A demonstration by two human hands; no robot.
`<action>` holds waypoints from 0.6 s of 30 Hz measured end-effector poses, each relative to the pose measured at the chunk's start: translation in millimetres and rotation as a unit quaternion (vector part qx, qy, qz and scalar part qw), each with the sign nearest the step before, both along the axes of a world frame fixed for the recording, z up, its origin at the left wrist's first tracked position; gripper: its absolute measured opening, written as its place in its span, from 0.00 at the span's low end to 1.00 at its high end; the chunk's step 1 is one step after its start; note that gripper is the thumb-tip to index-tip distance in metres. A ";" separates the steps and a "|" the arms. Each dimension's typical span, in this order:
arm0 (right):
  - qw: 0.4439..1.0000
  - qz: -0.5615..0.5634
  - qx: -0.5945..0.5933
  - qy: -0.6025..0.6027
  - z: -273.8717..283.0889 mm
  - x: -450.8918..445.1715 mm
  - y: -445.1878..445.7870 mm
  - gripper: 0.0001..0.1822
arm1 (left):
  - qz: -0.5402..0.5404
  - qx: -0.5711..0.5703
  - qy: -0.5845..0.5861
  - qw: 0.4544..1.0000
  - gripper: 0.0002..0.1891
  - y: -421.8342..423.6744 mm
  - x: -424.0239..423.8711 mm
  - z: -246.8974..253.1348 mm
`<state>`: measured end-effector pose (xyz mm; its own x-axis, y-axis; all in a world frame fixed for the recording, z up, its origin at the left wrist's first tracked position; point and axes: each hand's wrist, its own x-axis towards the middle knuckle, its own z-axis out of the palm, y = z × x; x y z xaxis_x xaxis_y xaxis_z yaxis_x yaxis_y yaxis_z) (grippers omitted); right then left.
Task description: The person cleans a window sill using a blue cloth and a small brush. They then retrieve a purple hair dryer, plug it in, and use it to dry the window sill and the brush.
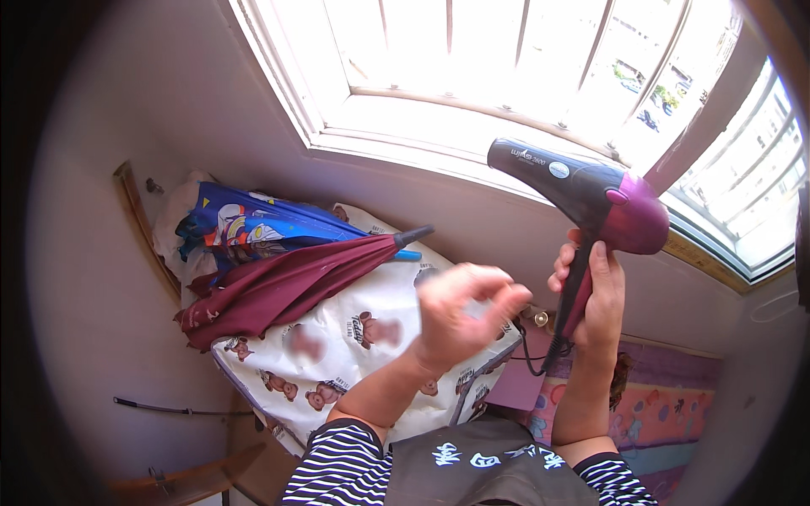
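Observation:
My right hand [601,297] grips the handle of a black and magenta hair dryer [588,190]. The dryer is raised before the window, its nozzle pointing left. From the bottom of its handle a black cord [535,360] bends down and to the left. Left of the dryer and apart from it, my left hand [462,316] is blurred, with thumb and fingers loosely curved around a gap. Nothing shows in that hand. Below it lies a white cover [373,373] printed with brown teddy bears and lettering.
A folded maroon umbrella [297,284] and a blue patterned umbrella [266,221] lie on the cover's far left part. Behind the dryer is a window [436,57] with bars. Pink patterned fabric [658,392] lies at the lower right. A thin dark rod [183,410] is at the lower left.

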<state>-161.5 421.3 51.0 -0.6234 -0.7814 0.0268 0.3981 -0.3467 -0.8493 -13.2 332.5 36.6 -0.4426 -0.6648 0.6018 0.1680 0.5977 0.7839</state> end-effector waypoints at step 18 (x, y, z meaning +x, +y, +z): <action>0.652 0.028 -0.131 0.747 -24.1 88.0 -109.5 0.13 | 0.178 0.311 0.263 0.896 0.14 -168.4 87.8 -69.9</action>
